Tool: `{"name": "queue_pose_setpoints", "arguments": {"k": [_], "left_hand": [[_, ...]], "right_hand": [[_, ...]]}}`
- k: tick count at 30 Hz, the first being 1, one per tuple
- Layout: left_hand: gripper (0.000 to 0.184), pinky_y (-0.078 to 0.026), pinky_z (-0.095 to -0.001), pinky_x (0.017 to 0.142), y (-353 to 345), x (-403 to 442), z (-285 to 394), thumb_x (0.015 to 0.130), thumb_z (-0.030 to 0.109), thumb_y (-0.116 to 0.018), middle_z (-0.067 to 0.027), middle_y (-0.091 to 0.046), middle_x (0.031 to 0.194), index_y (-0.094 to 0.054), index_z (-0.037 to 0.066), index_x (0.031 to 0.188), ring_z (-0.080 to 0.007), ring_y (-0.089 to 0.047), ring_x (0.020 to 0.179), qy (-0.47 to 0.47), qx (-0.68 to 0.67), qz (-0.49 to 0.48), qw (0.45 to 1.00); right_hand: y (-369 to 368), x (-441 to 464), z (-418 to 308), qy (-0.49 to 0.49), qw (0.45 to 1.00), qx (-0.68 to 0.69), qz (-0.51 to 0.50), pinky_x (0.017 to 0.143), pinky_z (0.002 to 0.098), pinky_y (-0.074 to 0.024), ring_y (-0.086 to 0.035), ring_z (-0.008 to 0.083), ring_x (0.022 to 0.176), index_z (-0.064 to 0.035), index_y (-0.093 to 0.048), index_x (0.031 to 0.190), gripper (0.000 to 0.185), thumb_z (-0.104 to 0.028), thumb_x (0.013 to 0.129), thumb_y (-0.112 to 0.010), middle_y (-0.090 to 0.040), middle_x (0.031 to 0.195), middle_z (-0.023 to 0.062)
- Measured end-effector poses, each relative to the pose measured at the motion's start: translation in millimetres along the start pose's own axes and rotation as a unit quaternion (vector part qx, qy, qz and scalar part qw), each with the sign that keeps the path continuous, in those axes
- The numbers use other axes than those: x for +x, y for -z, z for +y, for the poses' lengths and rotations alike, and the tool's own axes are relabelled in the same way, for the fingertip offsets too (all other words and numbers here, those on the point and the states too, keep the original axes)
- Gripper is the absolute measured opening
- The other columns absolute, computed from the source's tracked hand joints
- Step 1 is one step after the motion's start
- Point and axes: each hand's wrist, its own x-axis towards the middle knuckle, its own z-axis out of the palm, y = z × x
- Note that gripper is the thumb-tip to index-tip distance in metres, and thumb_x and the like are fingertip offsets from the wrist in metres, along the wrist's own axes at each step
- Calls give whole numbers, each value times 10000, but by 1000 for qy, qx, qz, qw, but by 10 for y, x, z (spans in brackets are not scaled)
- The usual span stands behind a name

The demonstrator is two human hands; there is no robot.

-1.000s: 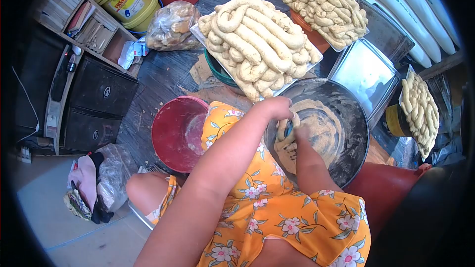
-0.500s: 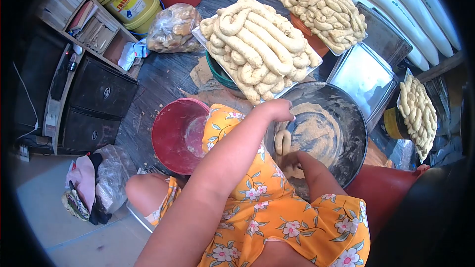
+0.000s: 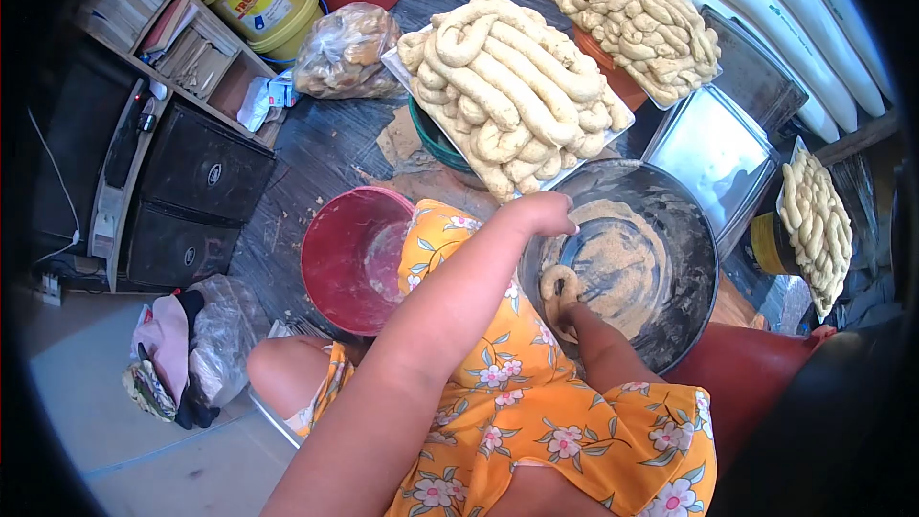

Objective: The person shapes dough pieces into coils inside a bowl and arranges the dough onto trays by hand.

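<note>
A large black basin (image 3: 691,239) with crumbly tan powder (image 3: 627,254) in it leans at my lap. My left hand (image 3: 552,215) is closed at its upper left rim, the thumb to the inside. Inside the basin, near the left wall, my right hand (image 3: 571,319) is closed on a loop of pale dough (image 3: 559,280), whose lower part its fingers hide. Right behind the basin, a white tray (image 3: 627,120) bears a high heap of thick dough ropes (image 3: 507,77).
A red tub (image 3: 321,258) stands left of my knee. Two more trays hold twisted dough ropes (image 3: 637,24) at the back and plaited dough (image 3: 817,225) at the right. A filled plastic bag (image 3: 347,53), metal sheets (image 3: 713,148) and white sacks (image 3: 780,24) surround the spot.
My right hand has moved up slightly inside the basin, and the dough loop has turned and curled over more. My left hand stays at the rim. The view has shifted a little.
</note>
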Motion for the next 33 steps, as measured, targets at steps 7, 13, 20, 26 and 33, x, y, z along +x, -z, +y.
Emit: {"name": "queue_pose_setpoints", "arguments": {"k": [7,13,20,26,33], "left_hand": [[586,-417,-358,941,2,4,-15,784,398,-623,-209,-568,1184,-534,21,1223,-319,-544,1103,0,-8,4,1000],[589,-416,-354,942,9,0,-22,782,394,-630,-208,-566,1187,-534,12,1220,-316,-545,1103,3,-6,2,1000],[590,-414,-351,944,34,-48,-16,789,386,-626,-206,-563,1193,-522,10,1231,-315,-540,1109,0,-15,4,1000],[588,-415,-353,942,44,-63,-16,791,381,-625,-207,-563,1193,-516,13,1237,-317,-539,1109,4,-16,3,1000],[587,-415,-355,942,47,-71,-34,792,381,-625,-206,-562,1195,-513,25,1245,-317,-539,1109,9,-17,-1,1000]], "right_hand": [[-15,43,-44,0,1000,-5,6,871,373,-447,-538,231,1036,-68,-558,1165,485,-318,763,-666,-526,1178,141],[-27,69,-71,0,1000,-10,12,865,368,-450,-545,228,1022,-61,-563,1158,477,-313,766,-665,-537,1163,136],[-26,88,-49,-6,1000,-13,18,857,363,-453,-553,225,1007,-53,-569,1150,468,-308,769,-663,-549,1146,131],[-8,56,-74,-10,1000,-12,23,850,358,-456,-559,222,993,-46,-575,1144,460,-303,772,-662,-560,1132,127],[-7,45,-73,-13,1000,-15,21,842,352,-459,-567,218,978,-38,-581,1136,452,-298,775,-661,-573,1115,122]]}}
